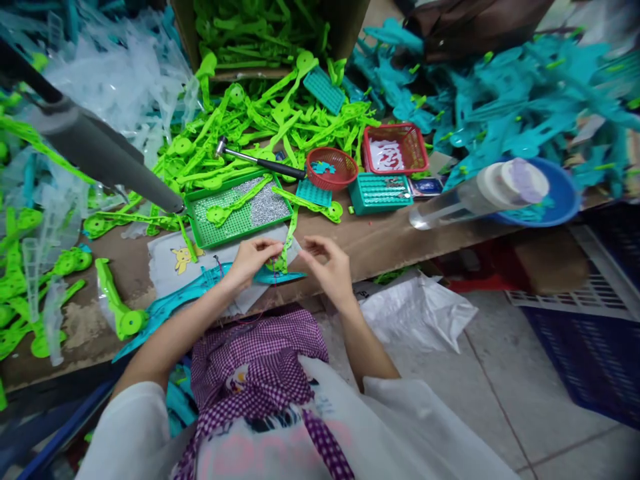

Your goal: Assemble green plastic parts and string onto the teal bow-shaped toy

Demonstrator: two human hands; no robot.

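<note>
Near the table's front edge, my left hand [253,259] is closed in a pinch at a bright green plastic part [287,257]. My right hand [327,267] is just right of that part, its fingers curled and its thumb and fingertips close together. Whatever is between those fingertips is too small to make out. Beneath both hands lies a long teal plastic piece [193,292], with thin dark red wire near it. A pale cloth with a yellow cartoon figure [183,260] is partly under the teal piece.
A green tray [200,243] of small metal pieces stands behind my hands. A hammer [265,162], red baskets [345,183] [423,160], a teal box [357,200] and a clear jar [450,200] stand nearby. Green and teal parts pile behind. A grey powered tool [110,150] hangs at left.
</note>
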